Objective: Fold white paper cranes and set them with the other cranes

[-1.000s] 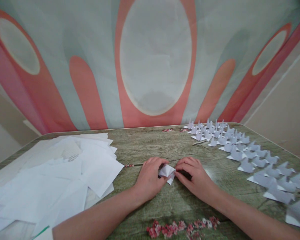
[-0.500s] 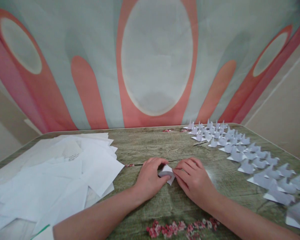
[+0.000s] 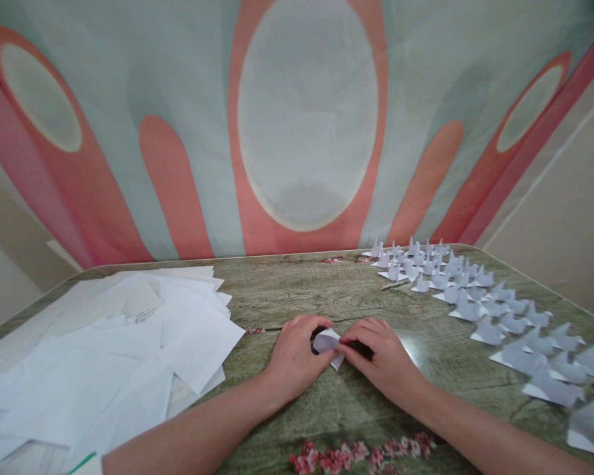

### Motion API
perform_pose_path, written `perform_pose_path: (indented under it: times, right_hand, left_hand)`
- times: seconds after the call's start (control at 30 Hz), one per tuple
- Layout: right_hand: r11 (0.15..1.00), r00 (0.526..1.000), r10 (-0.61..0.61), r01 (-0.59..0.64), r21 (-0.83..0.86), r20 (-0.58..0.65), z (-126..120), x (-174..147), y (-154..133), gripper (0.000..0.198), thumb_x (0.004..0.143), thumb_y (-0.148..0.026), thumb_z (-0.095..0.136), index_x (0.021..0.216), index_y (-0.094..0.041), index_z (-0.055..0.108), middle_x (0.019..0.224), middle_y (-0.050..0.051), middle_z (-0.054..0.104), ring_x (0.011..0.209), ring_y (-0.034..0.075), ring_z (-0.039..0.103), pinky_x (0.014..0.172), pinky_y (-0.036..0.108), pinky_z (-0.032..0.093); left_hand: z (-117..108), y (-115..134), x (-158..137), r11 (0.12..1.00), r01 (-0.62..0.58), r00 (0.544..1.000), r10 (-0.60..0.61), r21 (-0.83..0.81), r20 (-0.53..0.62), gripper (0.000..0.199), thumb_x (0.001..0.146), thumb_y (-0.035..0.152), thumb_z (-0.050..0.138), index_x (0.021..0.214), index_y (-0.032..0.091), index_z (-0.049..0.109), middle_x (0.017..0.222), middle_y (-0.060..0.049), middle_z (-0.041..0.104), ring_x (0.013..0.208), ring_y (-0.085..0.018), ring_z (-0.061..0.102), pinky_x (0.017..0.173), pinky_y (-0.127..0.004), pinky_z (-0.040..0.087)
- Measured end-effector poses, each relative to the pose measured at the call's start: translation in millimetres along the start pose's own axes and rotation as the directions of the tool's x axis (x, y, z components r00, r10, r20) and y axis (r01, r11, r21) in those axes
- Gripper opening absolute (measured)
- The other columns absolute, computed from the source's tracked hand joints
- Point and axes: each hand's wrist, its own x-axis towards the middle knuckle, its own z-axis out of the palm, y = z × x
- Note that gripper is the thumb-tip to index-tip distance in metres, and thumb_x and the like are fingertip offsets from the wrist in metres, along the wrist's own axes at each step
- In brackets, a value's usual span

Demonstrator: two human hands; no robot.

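Now my small folded paper (image 3: 325,340) turns a smooth, curved face toward me, where a second ago its creased facets show; those are out of sight. It sits between my hands, over the middle of the table (image 3: 272,290). My left hand (image 3: 297,351) keeps almost the same place, curled around the left side of the piece, fingers on the far edge and thumb on the near one. My right hand (image 3: 383,351) is what changes most: half a second ago its fingers lie flatter together, and now they arch, with a dark gap behind a narrow pinch of fingertips and thumb at the paper's right end. One pointed flap sticks out on the near side, below the pinch. I judge that a bend is being worked in and not yet finished, since both hands keep their grip; the exact crease under my fingers I cannot tell. To the left, the pile of white sheets (image 3: 99,369) lies as before, and to the right the rows of folded paper figures (image 3: 468,307) look unchanged, well apart from my hands.
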Motion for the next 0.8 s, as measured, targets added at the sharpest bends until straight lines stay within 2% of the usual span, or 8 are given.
perform_pose_path:
  times: [0.1, 0.23, 0.47, 0.63, 0.8]
  right_hand:
    - [0.997, 0.999, 0.043, -0.045, 0.067, 0.031, 0, 1, 0, 0.003, 0.081, -0.025, 0.06, 0.082, -0.024, 0.063, 0.079, -0.001, 0.063, 0.078, 0.017, 0.054, 0.075, 0.032, 0.036]
    - [0.989, 0.998, 0.042, -0.049, 0.136, 0.053, -2, 2, -2, 0.008, 0.084, -0.023, 0.055, 0.081, -0.024, 0.062, 0.078, -0.001, 0.062, 0.078, 0.017, 0.054, 0.074, 0.032, 0.037]
    - [0.978, 0.992, 0.1, -0.111, 0.176, 0.07, 0, 6, 1, 0.005, 0.081, -0.022, 0.057, 0.078, -0.023, 0.062, 0.076, -0.001, 0.062, 0.076, 0.017, 0.055, 0.073, 0.031, 0.038]
    - [0.961, 0.983, 0.172, -0.181, 0.209, 0.061, 3, 9, 3, 0.007, 0.079, -0.024, 0.059, 0.086, -0.022, 0.061, 0.08, 0.0, 0.063, 0.077, 0.017, 0.056, 0.073, 0.031, 0.04]
    - [0.968, 0.992, 0.108, -0.12, 0.218, 0.066, 1, 12, 4, 0.013, 0.08, -0.023, 0.058, 0.092, -0.021, 0.062, 0.082, 0.001, 0.063, 0.08, 0.017, 0.056, 0.075, 0.031, 0.041]
  left_hand:
    - [0, 0, 0, 1.0, 0.0, 1.0, 0.0, 0.001, 0.004, 0.029, 0.069, 0.024, 0.066, 0.098, 0.025, 0.061, 0.098, 0.001, 0.063, 0.096, -0.021, 0.053, 0.087, -0.034, 0.037]
    - [0, -1, 0, 1.0, 0.013, 1.0, -0.013, -0.001, 0.012, 0.034, 0.067, 0.022, 0.067, 0.099, 0.025, 0.06, 0.1, 0.001, 0.063, 0.097, -0.021, 0.053, 0.088, -0.034, 0.036]
    - [-1, 1, -1, 1.0, 0.028, 0.999, -0.029, 0.007, 0.029, 0.035, 0.066, 0.022, 0.067, 0.1, 0.025, 0.06, 0.1, 0.0, 0.063, 0.097, -0.022, 0.053, 0.088, -0.035, 0.036]
    - [-2, 2, -1, 0.999, 0.015, 0.999, -0.016, 0.029, 0.033, 0.033, 0.068, 0.025, 0.066, 0.101, 0.025, 0.06, 0.099, 0.0, 0.063, 0.095, -0.022, 0.053, 0.086, -0.035, 0.037]
    - [-1, 4, -1, 0.999, -0.002, 0.999, 0.001, 0.035, 0.038, 0.034, 0.07, 0.023, 0.063, 0.104, 0.025, 0.058, 0.1, -0.001, 0.062, 0.095, -0.022, 0.052, 0.087, -0.036, 0.037]
